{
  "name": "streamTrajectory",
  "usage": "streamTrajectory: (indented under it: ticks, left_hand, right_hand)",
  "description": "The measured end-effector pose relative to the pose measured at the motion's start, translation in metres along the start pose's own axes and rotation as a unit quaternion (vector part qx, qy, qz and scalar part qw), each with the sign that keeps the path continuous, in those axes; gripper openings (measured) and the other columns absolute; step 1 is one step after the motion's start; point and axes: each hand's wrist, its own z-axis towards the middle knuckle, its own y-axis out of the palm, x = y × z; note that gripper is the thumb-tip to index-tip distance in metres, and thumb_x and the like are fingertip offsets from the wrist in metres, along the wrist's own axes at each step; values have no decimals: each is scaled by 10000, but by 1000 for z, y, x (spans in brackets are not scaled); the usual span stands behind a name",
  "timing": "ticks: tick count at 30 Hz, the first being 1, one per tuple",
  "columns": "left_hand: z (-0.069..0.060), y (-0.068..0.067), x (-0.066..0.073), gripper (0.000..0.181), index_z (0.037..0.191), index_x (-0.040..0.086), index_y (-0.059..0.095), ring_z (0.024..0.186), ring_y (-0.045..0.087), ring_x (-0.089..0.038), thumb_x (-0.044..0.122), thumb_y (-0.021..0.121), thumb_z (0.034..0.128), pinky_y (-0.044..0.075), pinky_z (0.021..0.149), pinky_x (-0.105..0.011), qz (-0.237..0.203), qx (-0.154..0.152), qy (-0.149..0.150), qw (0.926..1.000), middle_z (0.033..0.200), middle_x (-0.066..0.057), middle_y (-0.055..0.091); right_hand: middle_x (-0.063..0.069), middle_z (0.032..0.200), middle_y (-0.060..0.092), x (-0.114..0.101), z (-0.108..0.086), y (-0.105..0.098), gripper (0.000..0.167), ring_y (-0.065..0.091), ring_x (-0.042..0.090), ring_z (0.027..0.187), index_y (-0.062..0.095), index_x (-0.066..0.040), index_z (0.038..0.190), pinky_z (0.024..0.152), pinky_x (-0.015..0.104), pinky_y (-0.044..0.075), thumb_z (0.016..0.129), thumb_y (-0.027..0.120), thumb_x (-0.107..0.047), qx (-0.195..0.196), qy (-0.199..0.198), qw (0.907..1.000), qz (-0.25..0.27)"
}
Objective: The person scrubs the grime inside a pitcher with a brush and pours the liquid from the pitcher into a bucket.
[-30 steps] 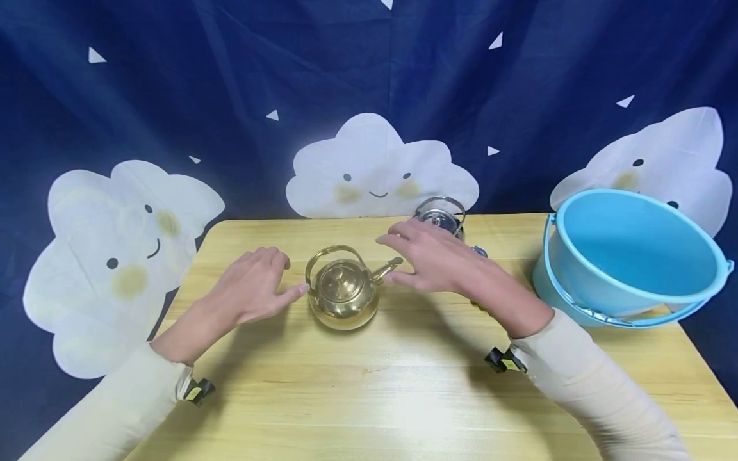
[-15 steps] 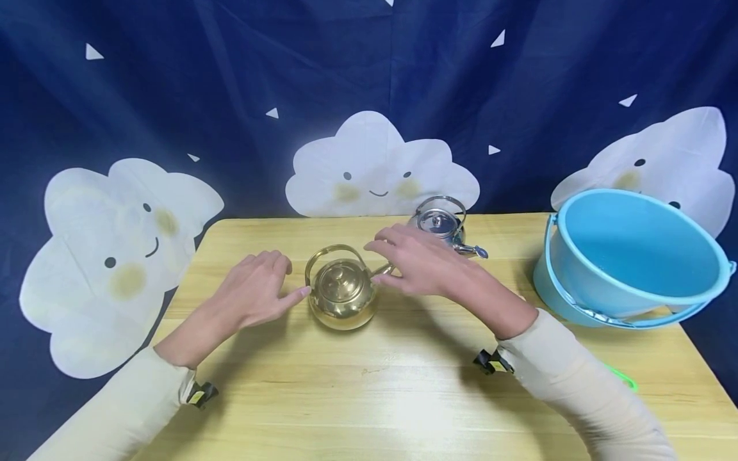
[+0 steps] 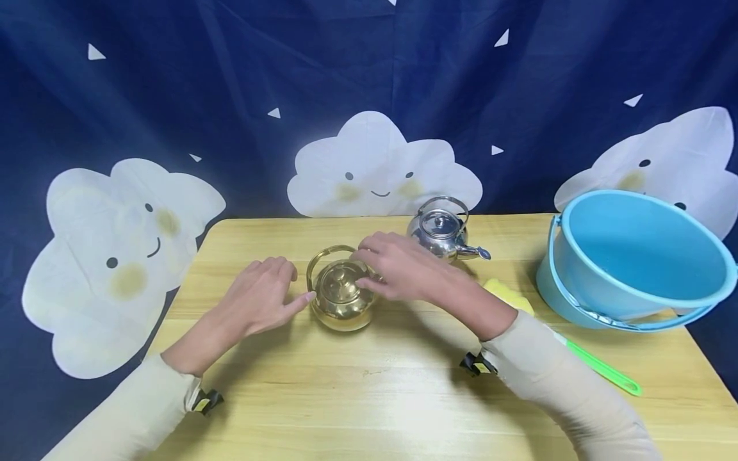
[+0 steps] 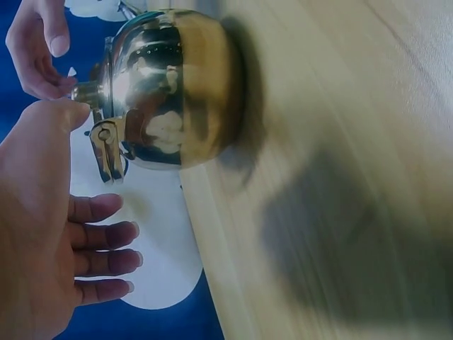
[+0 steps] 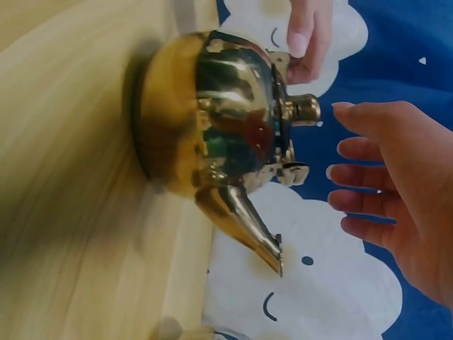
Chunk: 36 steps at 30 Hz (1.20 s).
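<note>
A shiny gold teapot (image 3: 342, 310) with a hoop handle stands upright on the wooden table, lid on. Beside its left side is my left hand (image 3: 259, 298), thumb extended toward the handle base and fingers loosely bent. My right hand (image 3: 398, 266) hovers over the right part of the pot, covering the spout in the head view. In the right wrist view, the right hand (image 5: 410, 191) has its thumb tip close to the lid knob (image 5: 304, 110), with a small gap; the spout (image 5: 241, 227) shows below. The left hand (image 4: 42, 212) holds nothing in the left wrist view.
A silver teapot (image 3: 439, 243) stands behind my right hand. Right of it lie a yellow cloth or sponge (image 3: 510, 296) and a green-handled tool (image 3: 605, 368), partly behind my forearm. A blue bucket (image 3: 567, 275) stands at the table's right. A blue cloud-print curtain (image 3: 242, 83) hangs behind.
My right hand has moved left, from beyond the spout to over the gold teapot's lid side, uncovering the silver teapot, yellow item and green handle. My left hand has shifted only slightly.
</note>
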Motion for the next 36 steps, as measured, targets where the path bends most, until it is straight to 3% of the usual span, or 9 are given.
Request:
streamTrajectory:
  ticks: [8,15,22,36]
  left_hand:
    - [-2,5,6,633,1051,53,633,881,612,-233,667,499,976,520,834,-423,-71,94,-43,9999,974,-71,640]
    - [-2,10,10,613,1019,31,627,825,570,-210,633,514,985,523,777,-401,-114,207,-36,9997,908,-60,599]
    - [-4,14,15,611,1046,20,624,852,569,-220,618,514,990,524,805,-393,-217,248,-245,9992,916,-64,588]
    - [-3,21,24,456,942,49,580,743,501,-206,501,545,990,447,671,-347,-135,768,-262,9966,819,-39,524]
  right_hand:
    - [39,1170,724,-7,10,9,401,674,176,1061,708,-92,1246,969,310,558,969,700,-382,286,-337,9989,-149]
    - [23,1122,720,-14,18,14,389,659,158,1029,708,-89,1254,946,291,549,965,710,-349,242,-392,9989,-29]
    - [22,1086,727,-17,23,17,354,662,142,984,711,-69,1245,917,266,552,970,704,-291,187,-450,9988,53]
    - [40,1122,770,-18,24,27,325,707,157,1017,703,-79,1256,958,289,567,964,707,-220,242,-425,9987,161]
